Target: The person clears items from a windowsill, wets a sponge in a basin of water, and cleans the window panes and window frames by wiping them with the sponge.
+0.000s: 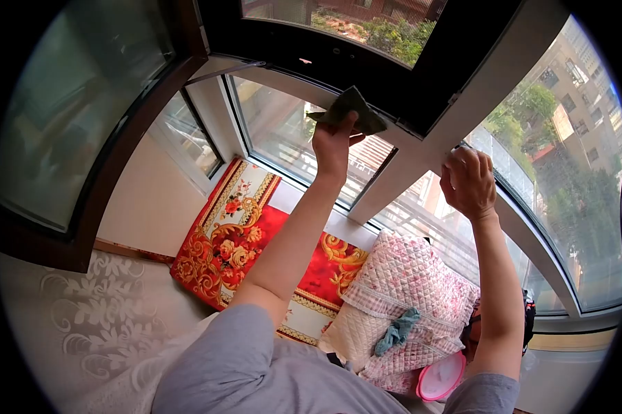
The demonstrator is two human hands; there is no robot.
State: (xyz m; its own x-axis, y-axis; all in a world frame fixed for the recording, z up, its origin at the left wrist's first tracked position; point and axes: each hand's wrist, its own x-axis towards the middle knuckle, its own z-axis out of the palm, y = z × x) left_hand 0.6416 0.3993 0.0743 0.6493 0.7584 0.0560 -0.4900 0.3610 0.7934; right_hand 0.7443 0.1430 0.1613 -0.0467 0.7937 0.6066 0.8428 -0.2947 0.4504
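My left hand [334, 146] is raised to the lower edge of the dark-framed window sash [283, 43]. Its fingers are closed on a folded dark green cloth [352, 109], thumb on the near side. Farther right, my right hand [469, 181] is up beside the white window post [456, 131]. Its fingers are curled in, and whatever they grip is hidden behind the knuckles. A small dark bit shows at its fingertips.
Below lie a red-and-gold floral mat [238, 248], quilted pink floral bedding [411, 272] with a crumpled teal cloth [396, 332] on it, and a pink-rimmed container [440, 376]. A brown-framed glass panel [128, 141] stands at left, a patterned curtain [111, 310] beneath. A thin metal stay [225, 71] crosses near the sash.
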